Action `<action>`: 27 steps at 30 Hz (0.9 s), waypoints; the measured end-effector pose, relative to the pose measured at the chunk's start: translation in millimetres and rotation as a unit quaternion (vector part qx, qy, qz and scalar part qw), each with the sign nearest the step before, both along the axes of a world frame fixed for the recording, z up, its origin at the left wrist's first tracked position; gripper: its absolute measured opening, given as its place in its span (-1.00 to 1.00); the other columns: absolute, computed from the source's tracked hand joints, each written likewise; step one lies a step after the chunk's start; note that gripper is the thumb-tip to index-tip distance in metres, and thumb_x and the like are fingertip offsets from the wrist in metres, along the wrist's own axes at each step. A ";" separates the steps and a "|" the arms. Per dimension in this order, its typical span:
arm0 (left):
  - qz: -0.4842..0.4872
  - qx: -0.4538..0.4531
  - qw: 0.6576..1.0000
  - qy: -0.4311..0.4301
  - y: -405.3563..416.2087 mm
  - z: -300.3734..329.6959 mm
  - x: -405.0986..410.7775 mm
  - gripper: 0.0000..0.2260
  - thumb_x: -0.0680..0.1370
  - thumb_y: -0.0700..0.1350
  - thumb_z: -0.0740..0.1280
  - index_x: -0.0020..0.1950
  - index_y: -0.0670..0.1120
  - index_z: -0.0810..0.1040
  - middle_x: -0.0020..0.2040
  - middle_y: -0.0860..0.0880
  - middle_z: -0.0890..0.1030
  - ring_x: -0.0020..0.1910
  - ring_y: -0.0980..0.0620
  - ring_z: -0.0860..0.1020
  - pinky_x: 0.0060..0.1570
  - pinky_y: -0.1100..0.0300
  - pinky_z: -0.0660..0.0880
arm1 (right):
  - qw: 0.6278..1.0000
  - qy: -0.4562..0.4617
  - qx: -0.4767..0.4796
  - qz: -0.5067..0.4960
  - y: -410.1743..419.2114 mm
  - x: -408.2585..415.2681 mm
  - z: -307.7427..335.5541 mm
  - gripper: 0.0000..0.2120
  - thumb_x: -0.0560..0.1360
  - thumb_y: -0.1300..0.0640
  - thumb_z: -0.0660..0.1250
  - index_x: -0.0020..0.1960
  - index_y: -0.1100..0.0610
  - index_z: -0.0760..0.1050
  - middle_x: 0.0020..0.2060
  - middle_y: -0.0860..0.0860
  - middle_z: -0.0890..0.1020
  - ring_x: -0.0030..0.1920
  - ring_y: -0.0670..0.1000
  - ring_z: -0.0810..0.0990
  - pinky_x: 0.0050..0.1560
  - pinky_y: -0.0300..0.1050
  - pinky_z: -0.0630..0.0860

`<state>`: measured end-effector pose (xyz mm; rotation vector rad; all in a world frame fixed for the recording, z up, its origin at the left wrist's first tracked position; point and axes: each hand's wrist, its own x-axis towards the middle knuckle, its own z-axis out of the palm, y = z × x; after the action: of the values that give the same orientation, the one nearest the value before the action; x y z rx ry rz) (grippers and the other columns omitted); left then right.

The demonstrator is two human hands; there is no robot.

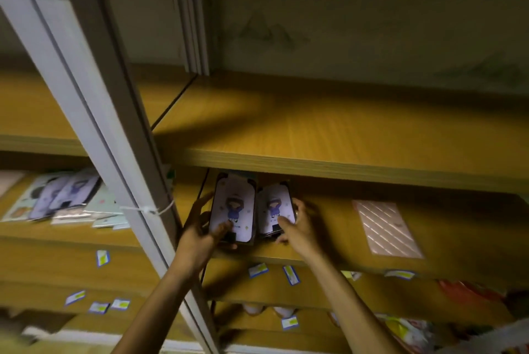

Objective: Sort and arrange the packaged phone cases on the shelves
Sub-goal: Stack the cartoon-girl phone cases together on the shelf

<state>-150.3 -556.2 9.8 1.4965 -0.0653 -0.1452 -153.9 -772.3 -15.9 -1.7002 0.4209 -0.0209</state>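
Head view: two hand-held phone cases [232, 207], one striped package [386, 227].

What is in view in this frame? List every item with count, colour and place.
cartoon phone cases: two, white with a purple figure, side by side on the middle shelf, one under each hand
striped package: one, pink with pale diagonal stripes, flat on the same shelf, to the right
loose case packages: a fanned pile, pale mixed colours, left bay, exact count unclear
shelf boards: several, yellowish wood
upright post: one, grey, between the bays
shelf labels: several, blue and yellow, on front edges
left hand: holds the left case
right hand: holds the right case
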 end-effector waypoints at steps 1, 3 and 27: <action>0.008 0.000 1.000 0.000 -2.4 -0.1 -2.4 -0.41 0.48 -0.29 0.41 0.35 0.23 0.35 0.10 -0.07 0.63 -0.12 -0.12 0.70 -0.28 -0.01 0.65 | 0.999 -0.002 -0.032 0.000 -1.4 0.3 -0.6 -0.45 0.57 0.23 0.27 0.49 0.08 0.13 0.21 0.14 0.50 -0.37 -0.09 0.60 -0.35 -0.27 0.50; 0.019 0.003 1.000 -0.002 -6.8 -1.3 -5.8 -0.40 0.48 -0.31 0.40 0.39 0.17 0.33 0.08 -0.09 0.64 -0.10 -0.13 0.69 -0.28 -0.02 0.65 | 0.995 -0.010 -0.095 0.002 -7.0 -0.5 0.2 -0.42 0.54 0.15 0.33 0.48 0.10 0.17 0.29 0.15 0.47 0.02 0.02 0.58 -0.08 -0.16 0.51; -0.003 0.313 0.948 -0.058 -86.3 -8.4 11.7 -0.40 0.43 -0.01 0.49 0.39 -0.11 0.35 0.19 -0.14 0.59 0.14 -0.08 0.57 0.08 0.00 0.58 | 0.915 -0.056 -0.387 0.099 -110.5 -40.8 22.9 -0.45 0.52 -0.04 0.32 0.46 -0.03 0.24 0.37 -0.02 0.39 0.41 0.00 0.27 0.36 -0.05 0.29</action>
<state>-138.6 -642.5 1.4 2.1403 -0.1266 -0.0838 -194.7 -882.8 7.0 -2.5047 0.1463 -0.1538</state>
